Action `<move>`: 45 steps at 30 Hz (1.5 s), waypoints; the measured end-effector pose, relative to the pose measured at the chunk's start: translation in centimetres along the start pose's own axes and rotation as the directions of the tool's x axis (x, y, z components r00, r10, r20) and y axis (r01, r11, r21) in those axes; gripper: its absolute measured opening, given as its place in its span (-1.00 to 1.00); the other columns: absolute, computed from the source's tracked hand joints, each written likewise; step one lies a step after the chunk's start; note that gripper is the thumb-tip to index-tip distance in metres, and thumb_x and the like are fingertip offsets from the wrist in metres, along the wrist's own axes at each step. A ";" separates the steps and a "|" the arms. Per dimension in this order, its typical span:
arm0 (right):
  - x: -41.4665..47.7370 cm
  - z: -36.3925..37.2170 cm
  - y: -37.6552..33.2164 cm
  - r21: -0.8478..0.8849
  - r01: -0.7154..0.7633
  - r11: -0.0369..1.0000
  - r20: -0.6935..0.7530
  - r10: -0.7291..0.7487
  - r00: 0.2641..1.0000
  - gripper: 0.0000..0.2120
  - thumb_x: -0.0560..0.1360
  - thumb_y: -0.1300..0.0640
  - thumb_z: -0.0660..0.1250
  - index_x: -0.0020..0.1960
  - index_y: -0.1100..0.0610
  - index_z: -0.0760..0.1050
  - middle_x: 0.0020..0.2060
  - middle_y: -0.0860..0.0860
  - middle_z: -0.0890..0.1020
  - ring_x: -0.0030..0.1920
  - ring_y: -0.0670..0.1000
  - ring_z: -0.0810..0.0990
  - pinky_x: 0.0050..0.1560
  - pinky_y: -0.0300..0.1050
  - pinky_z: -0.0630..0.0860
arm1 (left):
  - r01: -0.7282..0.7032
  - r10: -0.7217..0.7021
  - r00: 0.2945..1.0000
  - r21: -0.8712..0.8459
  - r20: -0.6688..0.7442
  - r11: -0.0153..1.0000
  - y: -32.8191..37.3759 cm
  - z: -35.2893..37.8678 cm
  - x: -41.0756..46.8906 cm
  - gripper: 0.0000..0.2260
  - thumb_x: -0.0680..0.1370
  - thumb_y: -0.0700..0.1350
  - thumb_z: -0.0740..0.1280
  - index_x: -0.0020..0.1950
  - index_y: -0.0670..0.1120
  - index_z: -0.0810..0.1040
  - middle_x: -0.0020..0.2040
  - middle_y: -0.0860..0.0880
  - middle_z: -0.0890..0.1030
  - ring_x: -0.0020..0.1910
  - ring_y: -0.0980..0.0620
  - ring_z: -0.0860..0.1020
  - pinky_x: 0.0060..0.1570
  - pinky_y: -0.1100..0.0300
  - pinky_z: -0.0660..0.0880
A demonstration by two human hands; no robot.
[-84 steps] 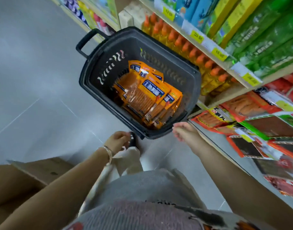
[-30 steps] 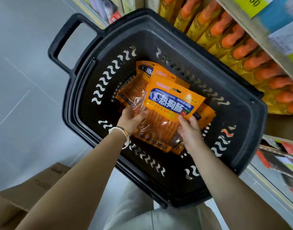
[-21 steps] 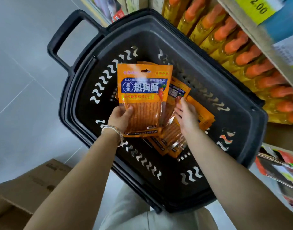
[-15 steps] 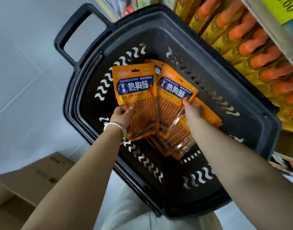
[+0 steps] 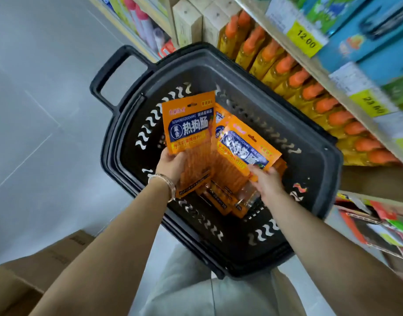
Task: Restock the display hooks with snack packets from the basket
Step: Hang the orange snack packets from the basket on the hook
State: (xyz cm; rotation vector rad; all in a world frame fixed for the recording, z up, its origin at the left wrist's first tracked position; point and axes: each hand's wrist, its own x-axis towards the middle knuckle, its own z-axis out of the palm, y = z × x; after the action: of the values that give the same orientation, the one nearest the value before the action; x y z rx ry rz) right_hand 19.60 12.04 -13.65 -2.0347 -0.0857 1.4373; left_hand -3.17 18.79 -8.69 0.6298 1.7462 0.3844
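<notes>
Gripping one orange snack packet (image 5: 188,131) above the black basket (image 5: 319,190), the left hand (image 5: 172,165) is lifting it while the right hand (image 5: 266,181) is pinching another packet (image 5: 244,151).

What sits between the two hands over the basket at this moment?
Head view: only orange snack packets. The left-hand packet and right-hand packet fill the gap between the left hand and right hand, with loose packets in the basket beneath.

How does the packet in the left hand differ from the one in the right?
The left-hand packet stands nearly upright; the right-hand packet tilts rightward. The left-hand packet's label reads sharply; the right-hand packet's is blurred by glare. Both are orange with blue labels, held over the basket.
</notes>
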 end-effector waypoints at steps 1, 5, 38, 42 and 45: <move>-1.5 -0.9 0.0 -0.018 0.015 1.000 -0.011 -0.015 1.000 -0.83 0.48 0.04 0.40 0.04 0.02 0.49 0.09 0.03 0.60 0.04 0.01 0.58 0.19 0.05 0.50 | -0.024 0.024 0.999 0.017 0.024 1.000 0.8 -0.1 -1.1 -0.73 0.50 0.15 0.29 0.16 0.10 0.48 -0.07 0.08 0.64 -0.23 0.11 0.61 -0.37 0.29 0.52; -7.9 -3.9 -0.1 -0.059 0.165 0.984 -0.098 -0.171 0.980 -0.50 0.53 -0.22 0.21 0.30 0.10 0.47 0.22 0.12 0.56 0.21 0.15 0.53 0.31 0.15 0.41 | -0.124 0.118 0.990 0.078 0.076 0.989 3.6 -0.2 -6.3 -0.37 0.47 0.37 0.13 0.37 -0.02 0.39 0.19 -0.02 0.52 0.12 -0.03 0.51 0.14 0.11 0.39; -46.9 -58.0 1.9 -0.360 0.884 0.299 -0.778 -0.618 -0.108 -0.69 0.61 0.01 0.20 -0.32 -0.09 0.36 -0.38 -0.20 0.44 -0.32 -0.31 0.41 -0.33 -0.47 0.29 | -0.889 0.947 0.203 -0.359 0.249 0.285 8.4 27.4 -57.7 -0.73 0.52 0.16 0.28 -0.24 0.00 0.53 -0.23 0.07 0.60 -0.22 0.13 0.52 -0.16 0.28 0.49; -49.7 -60.3 -2.4 -0.394 0.897 0.202 -0.752 -0.633 -0.187 -0.66 0.61 0.06 0.20 -0.34 -0.10 0.29 -0.47 -0.39 0.48 -0.41 -0.43 0.40 -0.37 -0.51 0.29 | -0.877 0.956 0.167 -0.407 0.241 0.256 11.0 28.3 -60.8 -0.67 0.37 0.29 0.30 -0.25 0.03 0.46 -0.17 -0.08 0.59 -0.16 -0.04 0.56 0.03 -0.18 0.52; -50.7 -61.7 -6.2 -0.371 0.916 0.153 -0.741 -0.643 -0.192 -0.71 0.60 0.06 0.22 -0.30 -0.07 0.36 -0.47 -0.33 0.50 -0.43 -0.40 0.41 -0.38 -0.49 0.31 | -0.861 0.963 0.139 -0.453 0.231 0.233 13.0 29.1 -62.2 -0.62 0.30 0.32 0.31 -0.24 0.02 0.53 -0.14 -0.12 0.67 -0.14 -0.14 0.63 -0.05 -0.21 0.55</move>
State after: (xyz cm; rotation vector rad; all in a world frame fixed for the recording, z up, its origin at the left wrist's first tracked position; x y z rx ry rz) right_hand 54.62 -31.55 43.73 -1.4606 -0.6384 -0.4552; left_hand 38.34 -9.86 39.72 1.5089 0.5598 1.1707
